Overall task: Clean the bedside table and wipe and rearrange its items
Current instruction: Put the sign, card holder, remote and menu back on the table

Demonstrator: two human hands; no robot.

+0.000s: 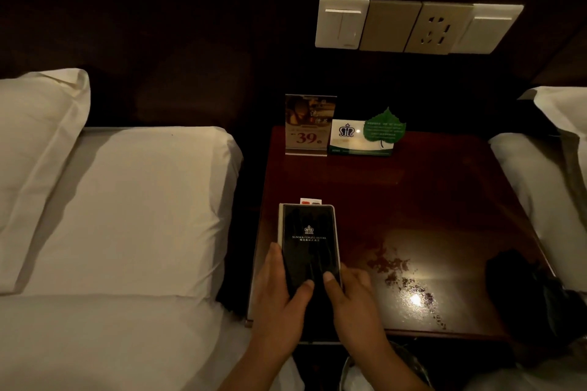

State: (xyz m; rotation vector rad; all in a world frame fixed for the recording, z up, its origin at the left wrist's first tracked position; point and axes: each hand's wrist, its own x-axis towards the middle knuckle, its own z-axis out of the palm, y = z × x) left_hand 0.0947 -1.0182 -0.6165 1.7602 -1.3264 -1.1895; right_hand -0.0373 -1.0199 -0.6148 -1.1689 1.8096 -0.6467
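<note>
Nearest the viewer, the person's left hand (279, 295) and right hand (352, 301) both grip the near end of a black hotel folder (309, 241), each thumb pressed on the cover and the fingers lying along its side edges. The folder lies lengthwise at the near left corner of the table (444, 194), flat on the wood or just above it, with a small white card (310, 201) peeking out at its far end. The step in hand looks like rearranging: squaring the folder into place. To the right of the hands the glossy top shows wet-looking smears (403, 276). A dark bundle (514, 279), perhaps a cloth, sits at the near right edge, well apart from both hands. The next move likely calls for letting go of the folder once it lines up with the table's edge, then reaching right for that bundle to dry the streaks. Farther back stand a price card (309, 125), a green-and-white card (352, 141) and a leaf-shaped tag (384, 127), beneath a wall switch panel (413, 27).
</note>
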